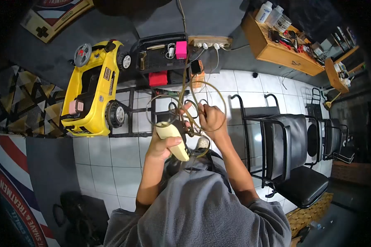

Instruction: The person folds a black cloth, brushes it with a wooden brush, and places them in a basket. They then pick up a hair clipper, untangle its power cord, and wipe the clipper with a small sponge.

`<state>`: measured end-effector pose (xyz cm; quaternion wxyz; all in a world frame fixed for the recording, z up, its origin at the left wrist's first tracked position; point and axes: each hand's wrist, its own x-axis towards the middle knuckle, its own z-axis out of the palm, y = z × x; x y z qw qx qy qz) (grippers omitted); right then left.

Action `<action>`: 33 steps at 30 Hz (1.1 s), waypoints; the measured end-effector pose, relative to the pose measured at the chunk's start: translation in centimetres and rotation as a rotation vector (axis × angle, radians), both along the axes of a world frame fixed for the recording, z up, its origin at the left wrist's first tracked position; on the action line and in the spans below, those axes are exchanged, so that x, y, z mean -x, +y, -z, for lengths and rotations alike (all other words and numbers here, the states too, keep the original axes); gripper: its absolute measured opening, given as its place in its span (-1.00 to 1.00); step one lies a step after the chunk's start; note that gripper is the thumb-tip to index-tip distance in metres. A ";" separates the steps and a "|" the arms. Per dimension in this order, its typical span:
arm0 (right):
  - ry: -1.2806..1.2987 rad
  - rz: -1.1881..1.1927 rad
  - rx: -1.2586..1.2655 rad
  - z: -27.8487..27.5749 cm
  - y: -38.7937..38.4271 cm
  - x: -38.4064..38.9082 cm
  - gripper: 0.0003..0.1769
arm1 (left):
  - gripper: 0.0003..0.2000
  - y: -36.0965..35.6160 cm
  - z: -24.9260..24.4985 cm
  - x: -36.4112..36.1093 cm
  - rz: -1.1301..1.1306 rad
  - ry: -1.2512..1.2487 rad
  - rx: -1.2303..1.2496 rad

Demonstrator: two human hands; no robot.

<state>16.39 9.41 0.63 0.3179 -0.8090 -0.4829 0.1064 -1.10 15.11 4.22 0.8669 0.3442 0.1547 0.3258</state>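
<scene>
The left hand [160, 147] is wrapped tight around a cream clipper [172, 138], held slanted just in front of the person's grey shirt [202, 201]. Just to the right, the right hand [211, 117] has its fingers closed on a thin cord [184, 108] that is gathered in several loose loops between and beyond the two hands. One strand runs away toward the far side of the scene. Beyond the loops stands a black cart [152, 57] holding a pink block [181, 49] and a red box [158, 78], with a power strip [210, 42] on the floor past it. A yellow toy car [92, 90] lies tipped on its side at the far left, against the cart's frame. Close on the right, black chairs [290, 152] stand in a row on the white tiled floor [107, 160]. A wooden shelf [276, 49] with bottles sits far right, and a striped barber mat [12, 185] lies near left.
</scene>
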 end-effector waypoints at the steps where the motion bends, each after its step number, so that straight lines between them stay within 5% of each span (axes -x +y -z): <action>1: 0.029 -0.008 0.049 -1.1 0.2 0.8 -0.80 | -0.31 -0.2 -0.1 0.0 0.010 0.024 0.009; 10: 0.238 -0.377 -0.181 0.8 -0.3 1.3 -0.76 | -0.39 -0.5 0.7 0.0 0.061 0.094 -0.047; 12: 0.164 -0.373 -0.321 0.6 -0.5 1.4 -0.52 | -0.40 -0.8 0.8 -0.2 -0.017 0.037 0.008; 15: -0.238 -0.294 -0.318 2.0 -0.7 1.1 -0.41 | -0.36 0.0 -0.1 0.2 -0.048 -0.164 0.071; 18: -0.203 -0.116 -0.193 9.1 -1.9 -0.2 -0.66 | -0.27 1.4 -1.4 2.1 -0.074 -0.271 -0.090; 20: 0.333 -0.024 -0.020 14.6 -3.8 -2.3 -0.83 | -0.24 1.9 -4.0 3.4 -0.174 -0.292 -0.154; 22: 0.557 0.010 0.073 18.0 -6.0 -3.1 -0.86 | -0.22 3.2 -5.1 4.8 -0.113 -0.396 -0.193; 25: 0.234 0.019 0.163 21.4 -7.5 -2.6 -0.87 | -0.22 3.3 -5.3 5.1 -0.108 -0.403 -0.204; 28: 0.172 0.085 0.154 23.0 -7.4 -2.3 -0.85 | -0.24 2.7 -5.5 4.5 -0.133 -0.333 -0.201; 31: 0.314 -0.119 0.064 22.1 -7.0 -2.6 -0.79 | -0.27 2.1 -6.3 3.8 -0.200 -0.144 -0.241; 33: 0.279 -0.200 0.052 20.6 -5.4 -3.5 -0.76 | -0.26 2.6 -6.7 3.3 -0.131 -0.255 -0.339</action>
